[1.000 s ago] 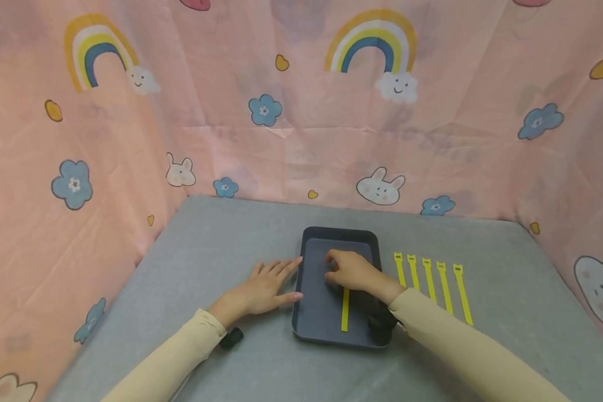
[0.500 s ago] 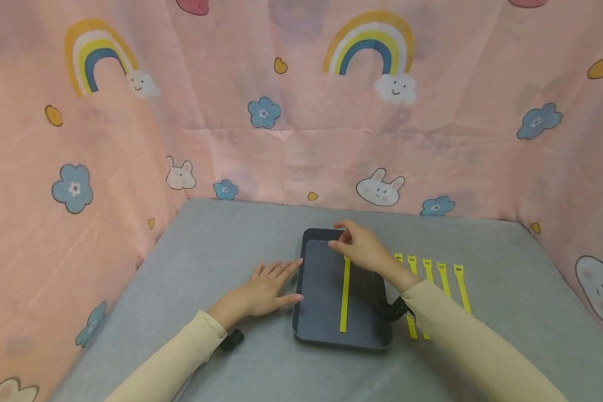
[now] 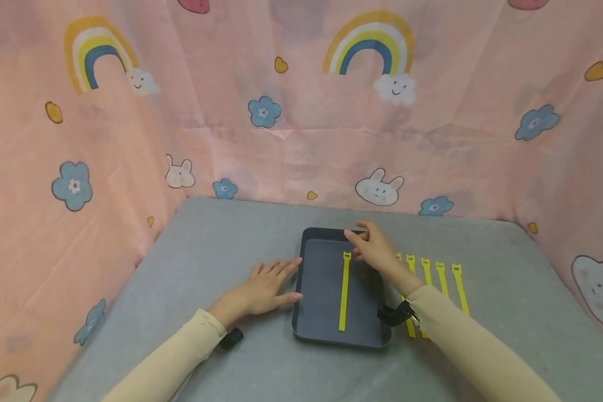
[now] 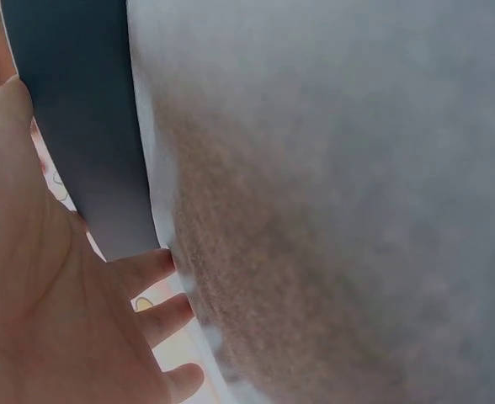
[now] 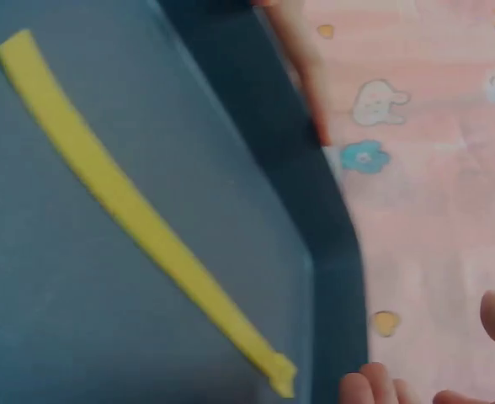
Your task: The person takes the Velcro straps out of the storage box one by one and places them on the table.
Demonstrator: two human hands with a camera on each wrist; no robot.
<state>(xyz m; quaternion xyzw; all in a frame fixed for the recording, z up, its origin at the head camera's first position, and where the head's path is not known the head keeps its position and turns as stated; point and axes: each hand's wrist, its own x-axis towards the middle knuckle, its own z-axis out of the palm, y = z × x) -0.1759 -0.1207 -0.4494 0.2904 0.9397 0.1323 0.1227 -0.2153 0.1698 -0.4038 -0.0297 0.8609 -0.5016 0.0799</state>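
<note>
A dark grey baking tray (image 3: 319, 312) stands on the table, with one yellow hook-and-loop cable tie (image 3: 344, 293) lying lengthwise in it, slotted head at the far end. My left hand (image 3: 261, 287) has its fingers spread against the tray's left rim; the left wrist view shows this hand (image 4: 54, 286) along the outer tray wall (image 4: 87, 135). Above the tray's far right corner, my right hand (image 3: 376, 250) hovers with loosely bent fingers and holds nothing. In the right wrist view the cable tie (image 5: 138, 206) lies flat, while right-hand fingertips (image 5: 380, 389) show at the lower edge.
Several more yellow cable ties (image 3: 459, 285) lie in a row right of the tray, partly hidden by the right forearm. A pink patterned cloth (image 3: 291, 145) surrounds the grey tabletop (image 3: 236, 234). Black wrist cameras (image 3: 394, 314) are strapped to both wrists.
My right hand has drawn back from the cable tie, moving up and to the right, so the tie's whole length now shows in the tray. The left hand has stayed put.
</note>
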